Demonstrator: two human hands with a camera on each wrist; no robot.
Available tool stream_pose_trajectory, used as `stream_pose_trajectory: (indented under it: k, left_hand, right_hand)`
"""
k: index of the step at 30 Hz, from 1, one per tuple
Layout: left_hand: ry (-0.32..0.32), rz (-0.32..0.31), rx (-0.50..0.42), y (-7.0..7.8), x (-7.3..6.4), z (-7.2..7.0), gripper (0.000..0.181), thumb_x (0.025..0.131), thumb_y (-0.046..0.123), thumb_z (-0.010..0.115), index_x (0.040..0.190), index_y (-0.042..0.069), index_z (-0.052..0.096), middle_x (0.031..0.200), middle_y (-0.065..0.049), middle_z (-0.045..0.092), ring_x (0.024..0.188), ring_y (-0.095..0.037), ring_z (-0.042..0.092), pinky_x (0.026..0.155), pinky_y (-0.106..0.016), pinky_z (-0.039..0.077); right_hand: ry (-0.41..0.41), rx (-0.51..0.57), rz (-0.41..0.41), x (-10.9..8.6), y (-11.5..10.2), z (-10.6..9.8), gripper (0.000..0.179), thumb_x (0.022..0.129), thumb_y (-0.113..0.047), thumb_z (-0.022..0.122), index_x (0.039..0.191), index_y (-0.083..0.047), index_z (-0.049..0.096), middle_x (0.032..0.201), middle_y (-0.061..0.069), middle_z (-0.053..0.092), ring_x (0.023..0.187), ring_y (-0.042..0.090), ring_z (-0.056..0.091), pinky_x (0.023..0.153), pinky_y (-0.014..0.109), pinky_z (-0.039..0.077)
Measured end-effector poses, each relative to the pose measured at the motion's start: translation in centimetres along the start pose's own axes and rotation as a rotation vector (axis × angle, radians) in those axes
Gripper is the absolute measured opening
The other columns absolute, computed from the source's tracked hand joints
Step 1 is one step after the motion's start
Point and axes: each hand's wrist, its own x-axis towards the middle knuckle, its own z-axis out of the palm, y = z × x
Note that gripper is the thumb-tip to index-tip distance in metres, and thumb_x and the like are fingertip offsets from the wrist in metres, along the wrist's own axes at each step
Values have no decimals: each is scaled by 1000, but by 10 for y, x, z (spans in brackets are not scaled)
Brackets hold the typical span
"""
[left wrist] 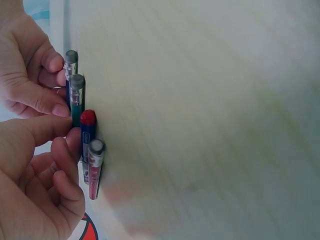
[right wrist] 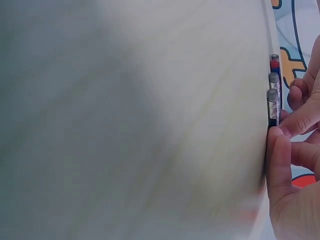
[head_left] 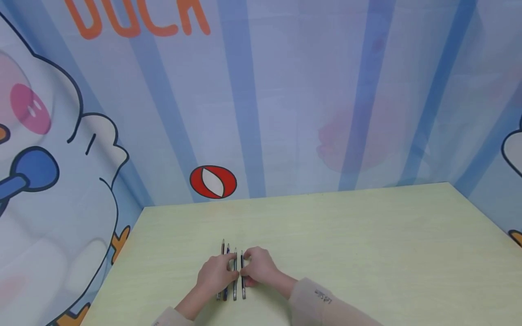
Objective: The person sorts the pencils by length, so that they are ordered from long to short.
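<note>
Several slim writing tools lie roughly side by side on the table, pointed ends away from me. My left hand (head_left: 215,273) has its thumb and forefinger on a green pencil (left wrist: 76,112) with a grey eraser, pinching it. Just right of that, my right hand (head_left: 261,266) pinches a dark pencil (head_left: 243,291) with a metal-banded eraser. Under and beside the left hand lie a dark blue stick with a red end (left wrist: 88,132) and a pinkish pencil (left wrist: 94,180); the left hand hides their middles in the head view.
The pale yellow table (head_left: 346,253) stretches far to the right of the hands. Behind it hangs a blue striped cloth backdrop (head_left: 293,113) with cartoon prints, which also covers the left and right sides.
</note>
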Motion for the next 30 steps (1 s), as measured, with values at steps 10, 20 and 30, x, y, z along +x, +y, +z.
stream_pose_trajectory:
  k: [10, 20, 30]
  left_hand:
    - [3, 6, 18, -1, 1, -1, 48, 74, 20, 67, 119, 9, 54, 59, 4, 52, 46, -9, 43, 42, -20, 31]
    - [28, 19, 2, -2, -5, -8, 41, 75, 20, 66, 115, 10, 57, 65, 4, 58, 48, -7, 46, 43, -21, 35]
    - [-72, 101, -114, -30, -20, -19, 36, 78, 20, 63, 112, 9, 59, 68, 4, 58, 54, -8, 47, 48, -22, 37]
  right_hand:
    - [-3, 16, 8, -1, -1, 0, 39, 73, 1, 66, 110, 6, 53, 51, 7, 58, 36, 10, 52, 40, 22, 46]
    - [-83, 67, -47, -6, 4, -19, 39, 73, 0, 65, 109, 7, 53, 54, 10, 60, 39, 12, 55, 42, 25, 47]
    - [-215, 11, -116, -26, 38, -89, 32, 76, -13, 65, 104, 0, 58, 65, 6, 58, 50, 13, 55, 49, 28, 47]
